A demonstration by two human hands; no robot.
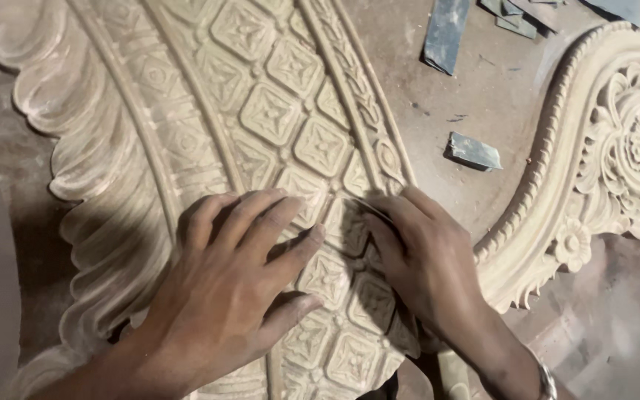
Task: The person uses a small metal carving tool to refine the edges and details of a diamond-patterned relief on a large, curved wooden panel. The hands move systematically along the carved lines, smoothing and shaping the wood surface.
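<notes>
Pale, unfinished wood fills most of the view: a large carved wooden panel with a lattice of diamond-shaped flower tiles down its middle, ribbed bands beside them and a scalloped leaf border along its left edge. It lies flat on a dusty brown bench, running from the top left corner down to the bottom edge of the view.

The left hand rests palm down on the panel's lower middle, fingers spread and flat across the tiles and the inner band. The right hand sits just beside it over the panel's right rim, fingertips bunched and pressed down on a thin, folded piece that looks like sandpaper; it lies against the groove between two tiles, mostly hidden under the fingers. A metal bracelet shows at the right wrist.

Right of the panel, a second pale carved piece with a beaded edge and rosettes curves along the bench's right side, its lower scroll close to the right wrist. Between the two carvings a wedge of bare bench is open, holding a small grey-blue folded scrap. More grey-blue strips lie near the far edge.
</notes>
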